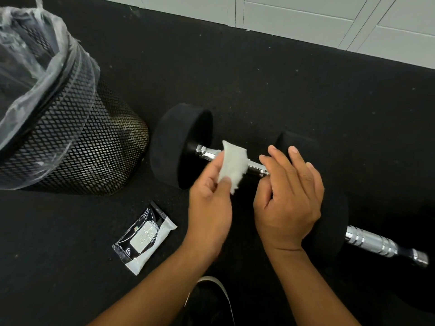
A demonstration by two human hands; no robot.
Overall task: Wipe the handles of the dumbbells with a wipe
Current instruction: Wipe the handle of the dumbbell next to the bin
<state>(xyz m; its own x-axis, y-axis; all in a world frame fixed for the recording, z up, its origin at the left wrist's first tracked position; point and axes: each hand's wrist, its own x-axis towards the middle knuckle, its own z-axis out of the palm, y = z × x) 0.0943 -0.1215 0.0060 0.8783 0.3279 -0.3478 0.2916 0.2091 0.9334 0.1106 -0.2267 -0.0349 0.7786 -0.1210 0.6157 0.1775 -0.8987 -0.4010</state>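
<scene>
Head view, two dumbbells [181,147], one wipe [233,164]

bin [70,128] left of dumbbell [181,147], packet [143,238] nearer

The setting is a gym or exercise room. The floor [259,74] is black speckled rubber matting of the kind laid under weights. Two dumbbells lie on it: a near dumbbell [181,142] with black round heads and a chrome handle, and a second dumbbell [376,243] toward the floor's right edge. A pale panelled wall [294,17] borders the far edge.
</scene>
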